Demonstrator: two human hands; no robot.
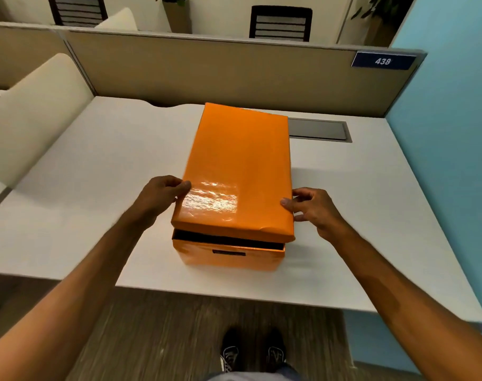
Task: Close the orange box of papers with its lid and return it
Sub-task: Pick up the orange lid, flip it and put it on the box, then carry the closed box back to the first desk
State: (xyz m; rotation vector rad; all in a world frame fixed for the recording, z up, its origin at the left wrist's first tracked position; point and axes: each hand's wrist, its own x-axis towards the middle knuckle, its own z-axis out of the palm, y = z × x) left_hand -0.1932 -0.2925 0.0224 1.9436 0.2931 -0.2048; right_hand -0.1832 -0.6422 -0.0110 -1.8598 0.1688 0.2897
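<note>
An orange box point(229, 255) stands on the white desk point(83, 188), its near wall bearing a small dark label. The glossy orange lid point(240, 166) hovers over it, tilted, with a dark gap showing along the near edge. My left hand point(163, 195) grips the lid's left side near the front corner. Fingers of my right hand point(314, 209) pinch the lid's right side. The papers inside are hidden by the lid.
A grey cable flap point(318, 129) is set into the desk behind the box. A beige partition point(207, 70) with a blue number plate point(382, 61) backs the desk, and a blue wall point(454, 133) stands at the right. A cream chair back point(33, 114) rises at the left.
</note>
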